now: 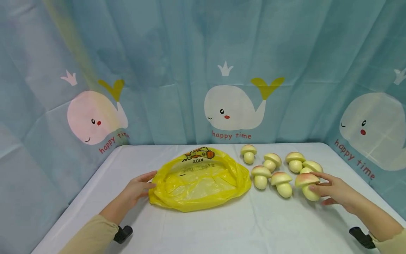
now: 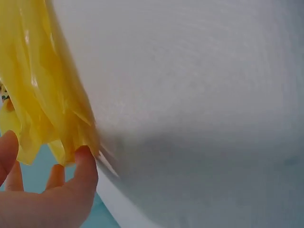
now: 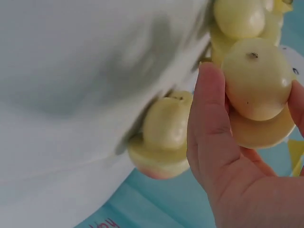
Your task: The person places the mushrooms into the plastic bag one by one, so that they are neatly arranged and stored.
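Note:
On the white table a yellow plastic bag (image 1: 203,203) lies spread with its mouth wide, printed with "KIDS" and a cartoon. At the bag's left edge is my left hand (image 1: 139,187), fingers apart and loosely bent; in the left wrist view a fingertip (image 2: 84,154) meets the yellow plastic (image 2: 52,95). My right hand (image 1: 337,192) holds a toy mushroom (image 1: 308,183), pale yellow with a pink-tinged cap, between thumb and fingers. The right wrist view shows the rounded stem end of this mushroom (image 3: 256,80) toward the camera.
Several similar mushrooms stand right of the bag, among them one at the back (image 1: 248,153) and one close beside the held one (image 1: 282,184). Another mushroom (image 1: 313,165) sits just behind my right fingers. A blue curtain (image 1: 177,113) with whale prints hangs behind the table.

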A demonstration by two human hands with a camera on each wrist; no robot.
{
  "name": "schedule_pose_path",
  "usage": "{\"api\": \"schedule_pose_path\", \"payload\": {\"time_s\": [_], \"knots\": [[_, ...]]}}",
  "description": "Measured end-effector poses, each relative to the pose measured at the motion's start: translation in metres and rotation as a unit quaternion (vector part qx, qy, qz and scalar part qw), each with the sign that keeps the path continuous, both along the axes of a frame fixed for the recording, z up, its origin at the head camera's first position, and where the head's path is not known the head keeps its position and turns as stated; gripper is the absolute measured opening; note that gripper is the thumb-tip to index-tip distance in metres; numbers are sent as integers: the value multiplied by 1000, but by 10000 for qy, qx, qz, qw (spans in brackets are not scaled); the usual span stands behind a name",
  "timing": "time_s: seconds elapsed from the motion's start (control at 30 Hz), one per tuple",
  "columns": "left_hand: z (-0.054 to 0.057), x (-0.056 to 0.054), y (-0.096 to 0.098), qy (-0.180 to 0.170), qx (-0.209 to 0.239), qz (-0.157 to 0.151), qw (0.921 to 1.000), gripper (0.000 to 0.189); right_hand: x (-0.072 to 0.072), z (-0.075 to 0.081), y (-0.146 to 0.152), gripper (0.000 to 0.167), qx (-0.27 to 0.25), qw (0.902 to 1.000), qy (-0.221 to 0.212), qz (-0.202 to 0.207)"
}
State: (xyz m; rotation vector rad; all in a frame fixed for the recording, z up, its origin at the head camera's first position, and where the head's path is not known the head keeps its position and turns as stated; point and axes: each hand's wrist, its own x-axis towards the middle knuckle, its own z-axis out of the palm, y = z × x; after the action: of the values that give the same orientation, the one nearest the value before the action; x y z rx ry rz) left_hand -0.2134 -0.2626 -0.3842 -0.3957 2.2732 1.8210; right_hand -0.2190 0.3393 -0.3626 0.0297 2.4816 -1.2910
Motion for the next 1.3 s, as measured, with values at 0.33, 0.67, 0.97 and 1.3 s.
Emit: {"api": "schedule_pose_path", "payload": {"time_s": [0.33, 0.67, 0.97, 1.3], "knots": [[-6, -4, -1, 10, 24, 172, 9998, 59, -2, 19, -24, 82, -465, 9978, 478, 21], [5, 1, 2, 565, 141, 770, 9953, 51, -10, 30, -59, 78, -1182, 9916, 510, 163], [0, -3, 6, -47, 361, 390, 9986, 56, -17, 39, -89, 75, -1575, 9862, 415, 304], [-4, -6, 2, -357, 887, 46, 9954, 56, -25, 41, -129, 79, -1975, 9790, 102, 501]]}}
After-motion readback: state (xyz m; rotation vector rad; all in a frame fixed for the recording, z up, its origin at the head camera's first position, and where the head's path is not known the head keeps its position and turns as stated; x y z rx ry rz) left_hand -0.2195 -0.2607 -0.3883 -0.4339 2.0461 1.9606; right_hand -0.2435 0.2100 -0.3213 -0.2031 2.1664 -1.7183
